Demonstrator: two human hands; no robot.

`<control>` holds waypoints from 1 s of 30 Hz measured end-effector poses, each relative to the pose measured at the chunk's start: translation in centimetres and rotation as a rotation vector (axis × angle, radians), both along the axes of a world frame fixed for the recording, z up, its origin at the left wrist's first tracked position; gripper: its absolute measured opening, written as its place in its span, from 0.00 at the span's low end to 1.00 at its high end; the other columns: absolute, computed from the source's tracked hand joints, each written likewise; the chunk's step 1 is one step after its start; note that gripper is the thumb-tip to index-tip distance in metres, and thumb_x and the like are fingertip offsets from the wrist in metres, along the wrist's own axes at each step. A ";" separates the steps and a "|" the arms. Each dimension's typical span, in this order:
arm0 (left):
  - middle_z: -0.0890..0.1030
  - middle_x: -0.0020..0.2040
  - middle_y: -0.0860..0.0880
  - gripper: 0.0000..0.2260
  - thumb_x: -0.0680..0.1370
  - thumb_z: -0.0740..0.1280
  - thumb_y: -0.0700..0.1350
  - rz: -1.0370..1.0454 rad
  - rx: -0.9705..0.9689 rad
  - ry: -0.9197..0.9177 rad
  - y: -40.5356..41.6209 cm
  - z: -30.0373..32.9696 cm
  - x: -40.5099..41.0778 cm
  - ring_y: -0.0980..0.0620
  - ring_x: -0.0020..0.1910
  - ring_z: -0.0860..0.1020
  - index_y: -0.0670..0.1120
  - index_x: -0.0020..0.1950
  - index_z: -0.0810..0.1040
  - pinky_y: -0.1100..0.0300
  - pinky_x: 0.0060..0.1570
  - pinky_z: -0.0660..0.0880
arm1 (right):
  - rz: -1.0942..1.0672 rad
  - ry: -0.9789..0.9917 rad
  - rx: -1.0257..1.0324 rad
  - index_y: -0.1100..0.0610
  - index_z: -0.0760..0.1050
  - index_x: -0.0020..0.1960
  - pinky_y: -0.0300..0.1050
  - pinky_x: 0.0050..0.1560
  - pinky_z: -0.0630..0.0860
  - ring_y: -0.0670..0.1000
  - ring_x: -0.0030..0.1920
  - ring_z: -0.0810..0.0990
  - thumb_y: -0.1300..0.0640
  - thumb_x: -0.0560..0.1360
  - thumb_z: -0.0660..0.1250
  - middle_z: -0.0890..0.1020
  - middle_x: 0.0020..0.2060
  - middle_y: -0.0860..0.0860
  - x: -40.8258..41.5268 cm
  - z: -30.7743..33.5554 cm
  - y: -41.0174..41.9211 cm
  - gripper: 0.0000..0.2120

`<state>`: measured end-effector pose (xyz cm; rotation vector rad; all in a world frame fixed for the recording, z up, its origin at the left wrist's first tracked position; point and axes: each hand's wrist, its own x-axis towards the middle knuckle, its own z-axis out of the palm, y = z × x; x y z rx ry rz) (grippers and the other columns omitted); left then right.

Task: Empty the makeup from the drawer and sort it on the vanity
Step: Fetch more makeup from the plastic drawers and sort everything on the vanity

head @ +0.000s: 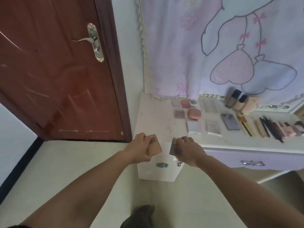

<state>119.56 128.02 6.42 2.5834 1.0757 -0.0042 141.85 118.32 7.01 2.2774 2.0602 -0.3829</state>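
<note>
L hand grips pink compact | R hand grips dark palette | door left

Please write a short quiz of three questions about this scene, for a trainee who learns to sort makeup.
1. True or false: the left hand is empty.
2. What does the right hand hold? A) a brush B) a dark flat palette C) a bottle
3. Fill in: the pencils and brushes lie in a row on the ____ side of the vanity top.

Key: 1 false, it holds a peach compact; 2 B, the dark palette; 3 right.
</note>
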 end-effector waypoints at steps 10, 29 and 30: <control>0.64 0.62 0.43 0.33 0.70 0.69 0.53 -0.129 -0.120 0.118 15.3 -4.0 7.2 0.44 0.61 0.65 0.48 0.72 0.60 0.54 0.58 0.69 | 0.003 0.024 -0.122 0.54 0.63 0.66 0.52 0.57 0.73 0.58 0.63 0.67 0.47 0.71 0.66 0.69 0.64 0.55 5.6 -3.8 14.5 0.27; 0.66 0.69 0.44 0.25 0.78 0.64 0.51 0.328 -0.398 -0.308 15.9 -6.6 6.8 0.48 0.68 0.66 0.43 0.71 0.63 0.62 0.66 0.62 | 0.394 0.034 -0.130 0.52 0.56 0.74 0.54 0.72 0.55 0.57 0.75 0.54 0.38 0.76 0.58 0.55 0.75 0.56 2.5 -4.7 22.7 0.32; 0.70 0.65 0.46 0.23 0.79 0.63 0.50 0.436 -0.449 -0.355 15.7 -6.3 6.8 0.50 0.64 0.70 0.43 0.70 0.65 0.63 0.62 0.65 | 0.427 0.028 -0.156 0.52 0.54 0.75 0.53 0.72 0.55 0.57 0.75 0.54 0.39 0.75 0.59 0.55 0.75 0.56 1.8 -5.0 23.0 0.34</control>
